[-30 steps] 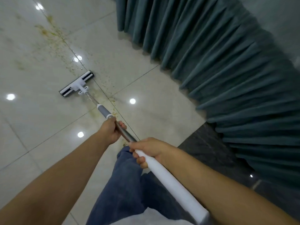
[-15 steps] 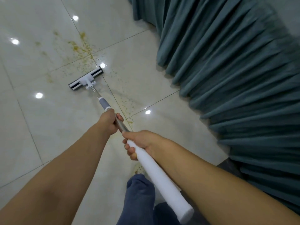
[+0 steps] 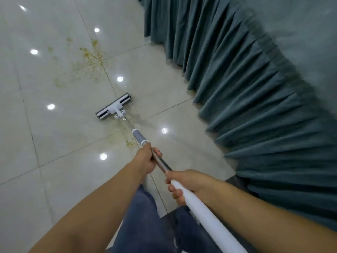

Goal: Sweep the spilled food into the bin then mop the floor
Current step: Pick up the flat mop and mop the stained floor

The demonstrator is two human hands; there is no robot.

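I hold a long mop with both hands. Its flat white and black head (image 3: 114,108) lies on the glossy tiled floor (image 3: 60,136) ahead of me. My left hand (image 3: 145,159) grips the metal part of the pole (image 3: 162,164) just below the grey collar. My right hand (image 3: 184,185) grips the white upper handle (image 3: 206,216) closer to my body. Yellowish food smears (image 3: 91,59) spread over the tiles beyond the mop head. A smaller patch of smears (image 3: 130,143) lies beside the pole near my left hand.
A long teal curtain (image 3: 246,88) hangs along the right side and reaches the floor. A dark strip of floor (image 3: 235,181) runs at its foot near me. My legs in blue jeans (image 3: 144,221) stand below the hands. Ceiling lights reflect in the tiles.
The mop head has come back toward me and to the right, off the large yellowish patch. My view has shifted, so the spill now lies farther ahead.
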